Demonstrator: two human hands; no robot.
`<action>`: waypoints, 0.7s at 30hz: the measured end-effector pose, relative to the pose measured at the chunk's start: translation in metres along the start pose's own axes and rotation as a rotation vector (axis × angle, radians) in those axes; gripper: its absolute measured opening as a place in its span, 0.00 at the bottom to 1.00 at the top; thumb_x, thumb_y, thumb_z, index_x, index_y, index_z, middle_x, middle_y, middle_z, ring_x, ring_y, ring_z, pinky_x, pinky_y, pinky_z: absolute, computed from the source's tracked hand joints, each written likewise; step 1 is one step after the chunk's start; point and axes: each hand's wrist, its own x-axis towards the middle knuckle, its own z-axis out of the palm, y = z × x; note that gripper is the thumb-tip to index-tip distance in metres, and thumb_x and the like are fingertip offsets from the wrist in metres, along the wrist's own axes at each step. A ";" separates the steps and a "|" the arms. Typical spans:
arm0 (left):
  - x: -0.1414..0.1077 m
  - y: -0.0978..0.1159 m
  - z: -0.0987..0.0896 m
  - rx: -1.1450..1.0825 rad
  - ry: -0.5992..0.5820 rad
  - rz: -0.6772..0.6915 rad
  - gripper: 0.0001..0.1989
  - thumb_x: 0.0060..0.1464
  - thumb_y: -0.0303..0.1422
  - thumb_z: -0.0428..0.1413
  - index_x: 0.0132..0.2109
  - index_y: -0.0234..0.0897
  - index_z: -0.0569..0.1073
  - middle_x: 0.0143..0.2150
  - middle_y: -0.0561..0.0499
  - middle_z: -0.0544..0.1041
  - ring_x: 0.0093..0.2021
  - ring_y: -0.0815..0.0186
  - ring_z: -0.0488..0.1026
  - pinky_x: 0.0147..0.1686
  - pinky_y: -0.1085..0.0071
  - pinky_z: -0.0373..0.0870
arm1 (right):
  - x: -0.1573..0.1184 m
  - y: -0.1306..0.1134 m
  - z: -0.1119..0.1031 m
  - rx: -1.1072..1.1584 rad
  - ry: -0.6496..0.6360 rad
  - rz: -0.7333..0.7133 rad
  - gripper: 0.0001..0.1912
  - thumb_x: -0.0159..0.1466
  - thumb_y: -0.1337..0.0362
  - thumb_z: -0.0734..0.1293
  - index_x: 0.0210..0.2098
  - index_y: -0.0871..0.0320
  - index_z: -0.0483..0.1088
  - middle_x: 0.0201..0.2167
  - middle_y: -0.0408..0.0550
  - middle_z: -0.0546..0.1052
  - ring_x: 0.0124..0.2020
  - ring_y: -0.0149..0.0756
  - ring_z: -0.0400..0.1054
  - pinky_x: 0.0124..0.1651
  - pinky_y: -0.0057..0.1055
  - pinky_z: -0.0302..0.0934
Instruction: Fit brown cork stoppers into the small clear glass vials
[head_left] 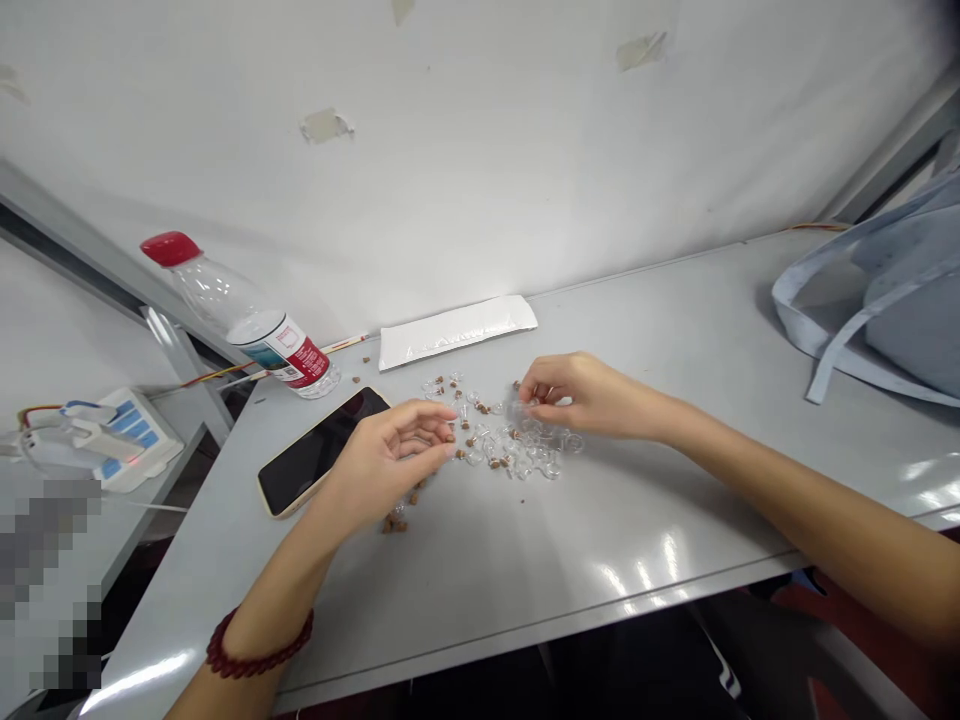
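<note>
A loose pile of tiny clear glass bottles (536, 455) lies on the grey table, with small brown corks (499, 462) scattered through it. My left hand (401, 450) is at the left side of the pile, thumb and fingers closed in a pinch. A small brown piece that looks like a cork (450, 437) shows at those fingertips. Over the right part of the pile, my right hand (574, 392) has its fingers curled together, close to clear glass; what they hold is hidden. More corks (394, 523) lie below my left hand.
A phone (322, 450) lies left of my left hand. Behind it stands a red-capped water bottle (262, 330). A white packet (457, 332) rests by the wall. A power strip (131, 440) is at far left, a light-blue bag (900, 290) at far right.
</note>
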 end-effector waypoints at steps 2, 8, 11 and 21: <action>-0.001 0.000 0.005 -0.036 0.049 0.104 0.06 0.48 0.31 0.61 0.36 0.38 0.79 0.36 0.48 0.80 0.37 0.62 0.77 0.37 0.65 0.78 | -0.002 -0.013 0.011 0.165 0.026 -0.061 0.05 0.59 0.67 0.65 0.35 0.61 0.71 0.35 0.49 0.75 0.34 0.33 0.70 0.38 0.31 0.65; -0.008 0.002 0.022 -0.116 0.181 0.299 0.06 0.47 0.24 0.63 0.30 0.41 0.80 0.33 0.54 0.81 0.36 0.67 0.77 0.38 0.71 0.78 | -0.007 -0.035 0.036 0.508 -0.063 -0.041 0.06 0.60 0.67 0.65 0.37 0.61 0.71 0.32 0.47 0.74 0.31 0.30 0.69 0.35 0.29 0.64; -0.008 0.004 0.026 -0.094 0.185 0.352 0.08 0.47 0.22 0.63 0.30 0.42 0.80 0.33 0.55 0.80 0.35 0.70 0.76 0.37 0.75 0.77 | -0.008 -0.034 0.040 0.576 -0.080 -0.011 0.06 0.60 0.66 0.65 0.37 0.61 0.72 0.30 0.46 0.74 0.29 0.29 0.68 0.33 0.28 0.63; -0.008 0.000 0.025 0.121 0.178 0.524 0.07 0.52 0.21 0.58 0.34 0.38 0.77 0.35 0.52 0.77 0.35 0.70 0.74 0.36 0.73 0.72 | -0.009 -0.036 0.038 0.546 -0.052 -0.005 0.05 0.59 0.68 0.66 0.34 0.62 0.72 0.30 0.45 0.73 0.29 0.29 0.67 0.34 0.29 0.63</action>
